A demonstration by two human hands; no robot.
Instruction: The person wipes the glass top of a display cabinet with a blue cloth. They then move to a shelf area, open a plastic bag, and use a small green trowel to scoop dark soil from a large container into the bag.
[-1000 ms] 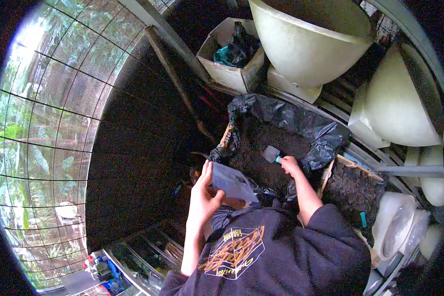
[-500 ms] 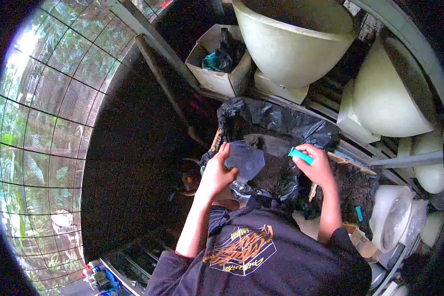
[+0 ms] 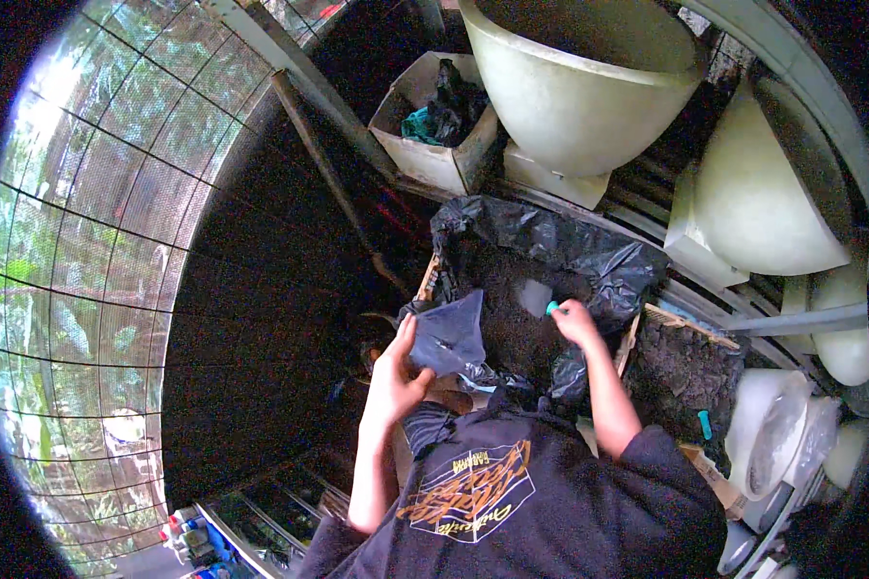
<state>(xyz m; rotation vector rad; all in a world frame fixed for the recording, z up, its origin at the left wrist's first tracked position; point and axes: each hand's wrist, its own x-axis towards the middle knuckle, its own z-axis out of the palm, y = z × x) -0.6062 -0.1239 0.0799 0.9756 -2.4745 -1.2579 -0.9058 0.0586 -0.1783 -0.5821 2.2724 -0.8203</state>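
Note:
My left hand [image 3: 393, 373] is closed on a clear plastic bag [image 3: 454, 333], held tilted above the near left part of a soil-filled crate lined with black plastic [image 3: 560, 227]. A hand trowel [image 3: 535, 298] with a teal handle and a greyish blade is in my right hand [image 3: 577, 323]. Its blade rests at the dark soil [image 3: 497, 265] inside the liner, pointing left toward the bag. Whether soil lies in the bag I cannot tell.
A second crate of dark soil [image 3: 681, 372] sits to the right, with another teal-handled tool [image 3: 705, 425] in it. Large pale pots [image 3: 579, 96] and a worn box [image 3: 425, 164] with plastic scraps stand at the back. Wire mesh [image 3: 87, 241] runs along the left.
My right hand has moved left and slightly nearer, turning the trowel so its blade reaches the soil. My left hand has shifted the bag left and nearer.

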